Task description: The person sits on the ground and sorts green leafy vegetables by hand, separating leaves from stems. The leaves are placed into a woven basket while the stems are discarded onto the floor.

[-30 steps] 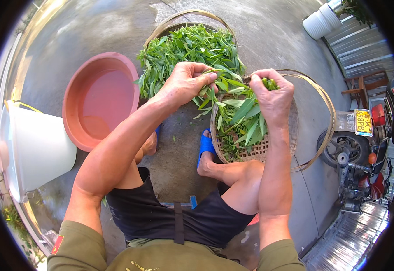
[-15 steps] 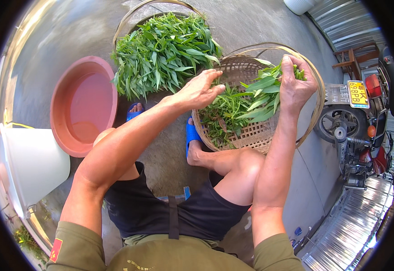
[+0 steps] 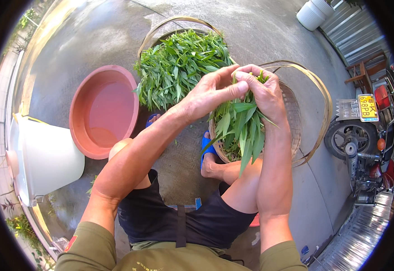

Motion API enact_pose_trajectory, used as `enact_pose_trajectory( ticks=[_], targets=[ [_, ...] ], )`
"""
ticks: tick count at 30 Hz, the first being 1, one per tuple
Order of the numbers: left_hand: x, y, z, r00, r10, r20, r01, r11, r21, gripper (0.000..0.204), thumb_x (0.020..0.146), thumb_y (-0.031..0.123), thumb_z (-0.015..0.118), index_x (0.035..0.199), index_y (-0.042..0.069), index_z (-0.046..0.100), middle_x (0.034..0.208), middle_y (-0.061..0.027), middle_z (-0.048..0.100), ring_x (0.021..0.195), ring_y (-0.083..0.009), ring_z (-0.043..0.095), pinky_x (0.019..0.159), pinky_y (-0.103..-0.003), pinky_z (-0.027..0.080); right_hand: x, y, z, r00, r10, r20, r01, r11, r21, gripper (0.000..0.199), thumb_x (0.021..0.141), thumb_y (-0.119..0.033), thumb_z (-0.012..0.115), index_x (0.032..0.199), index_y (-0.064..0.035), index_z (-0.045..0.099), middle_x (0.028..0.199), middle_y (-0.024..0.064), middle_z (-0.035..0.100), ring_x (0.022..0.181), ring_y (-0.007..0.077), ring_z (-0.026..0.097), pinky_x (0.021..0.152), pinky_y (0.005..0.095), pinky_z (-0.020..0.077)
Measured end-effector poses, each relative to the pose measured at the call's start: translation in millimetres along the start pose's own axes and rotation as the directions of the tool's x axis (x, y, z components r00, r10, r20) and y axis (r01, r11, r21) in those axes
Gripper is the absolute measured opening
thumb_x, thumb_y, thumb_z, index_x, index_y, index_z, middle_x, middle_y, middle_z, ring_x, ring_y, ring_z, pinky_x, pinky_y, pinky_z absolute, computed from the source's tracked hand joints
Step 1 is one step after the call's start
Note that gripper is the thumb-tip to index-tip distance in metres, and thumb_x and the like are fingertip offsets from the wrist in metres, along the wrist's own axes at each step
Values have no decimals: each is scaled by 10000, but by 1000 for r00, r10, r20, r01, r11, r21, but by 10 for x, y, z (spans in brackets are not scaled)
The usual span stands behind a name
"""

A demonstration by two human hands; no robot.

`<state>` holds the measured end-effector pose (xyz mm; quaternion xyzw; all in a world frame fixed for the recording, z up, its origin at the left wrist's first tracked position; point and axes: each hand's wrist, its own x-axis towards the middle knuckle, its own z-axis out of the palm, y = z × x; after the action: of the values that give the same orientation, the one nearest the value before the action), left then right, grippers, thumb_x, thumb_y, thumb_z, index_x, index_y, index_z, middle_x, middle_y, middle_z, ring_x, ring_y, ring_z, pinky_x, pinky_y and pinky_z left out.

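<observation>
My right hand (image 3: 265,95) is closed around a bunch of water spinach (image 3: 242,124), its long leaves hanging down toward my knee. My left hand (image 3: 217,86) meets it at the stem end, thumb and fingers curled about the stems; its fingertips are partly hidden behind the right hand. Below both hands stands a woven bamboo basket (image 3: 291,113) with a tall hoop handle. More loose greens (image 3: 231,149) lie in its near left part, mostly covered by the bunch and my hands.
A second hoop-handled basket heaped with water spinach (image 3: 179,67) stands beyond my left arm. To the left are a reddish plastic basin (image 3: 77,113) and a white bucket (image 3: 48,158) on its side. A motorcycle (image 3: 368,135) and a wooden chair (image 3: 364,72) stand at the right.
My right hand has brought the bunch left and nearer from over the basket's right side. My left hand has moved right to meet it at the stems. The view has shifted slightly.
</observation>
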<state>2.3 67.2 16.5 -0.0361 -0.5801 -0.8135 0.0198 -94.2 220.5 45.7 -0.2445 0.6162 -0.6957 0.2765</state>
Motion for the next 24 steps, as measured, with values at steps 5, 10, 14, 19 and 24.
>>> enact_pose_trajectory(
  ticks=[5,10,14,19,24],
  targets=[
    [-245,6,-102,988,-147,-55,149,989,23,785,845,271,925,1430,-34,501,1248,-92,663,1149,-142,645,988,-330,542,166,96,375,998,7,67,-5,1000,-26,119,956,-109,731,997,0,754,863,11,704,799,63,620,762,233,499],
    [-433,126,-293,970,-210,-122,214,977,17,643,864,217,877,1368,-29,562,1167,-90,707,1058,-139,689,920,-326,573,284,143,683,998,9,62,1,986,-168,181,994,-188,741,1028,-11,749,936,30,719,871,70,630,793,237,492],
    [-495,247,-473,954,-263,-146,267,964,4,492,902,211,813,1315,10,638,1129,-65,728,1018,-136,699,910,-331,574,362,145,733,988,110,108,-113,993,23,535,1070,-490,615,1240,10,704,1073,74,717,969,128,662,903,292,522],
    [-585,338,-700,943,-292,-160,284,956,-71,401,920,187,766,1284,38,685,1113,-52,736,971,-124,699,874,-317,575,406,197,795,981,155,120,-180,955,236,720,1114,-598,415,1424,26,593,1233,178,705,1120,214,677,1004,367,522],
    [-672,304,-868,933,-303,-195,286,952,-111,388,923,181,753,1273,31,678,1073,-49,741,912,-125,709,818,-307,589,459,208,924,981,150,126,-168,976,142,499,1145,-404,476,1297,17,695,1165,93,746,1031,158,693,917,315,541]
  ],
)
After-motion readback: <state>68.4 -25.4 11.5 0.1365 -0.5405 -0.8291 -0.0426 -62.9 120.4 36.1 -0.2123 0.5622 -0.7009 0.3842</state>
